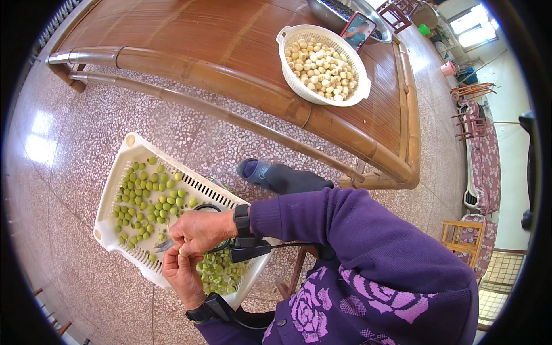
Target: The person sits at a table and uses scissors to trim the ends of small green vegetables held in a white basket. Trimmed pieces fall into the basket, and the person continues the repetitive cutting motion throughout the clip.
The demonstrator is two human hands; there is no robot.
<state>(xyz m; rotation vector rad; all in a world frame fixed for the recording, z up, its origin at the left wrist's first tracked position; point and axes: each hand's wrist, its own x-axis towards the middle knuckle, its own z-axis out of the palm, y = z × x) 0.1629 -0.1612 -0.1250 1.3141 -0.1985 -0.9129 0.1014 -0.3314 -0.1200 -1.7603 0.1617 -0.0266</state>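
Over the white plastic tray (pixel 113 183), my right hand (pixel 202 230) grips black-handled scissors (pixel 164 246), their blades pointing left past the fingers. My left hand (pixel 183 271) meets it from below and pinches a small pale green lotus seed (pixel 184 250), mostly covered by the fingers. Whole green lotus seeds (pixel 140 194) lie scattered across the far part of the tray. Cut green husks (pixel 222 271) are heaped at the end nearest me, partly behind my hands and wrist straps.
A bamboo table (pixel 207 79) stands ahead, bearing a white colander (pixel 289 84) of peeled cream seeds (pixel 323 71), a phone (pixel 358 32) and a metal basin (pixel 384 28). My shoe (pixel 254 171) rests on the speckled floor. A wooden chair (pixel 463 241) and floral sofa (pixel 485 164) stand right.
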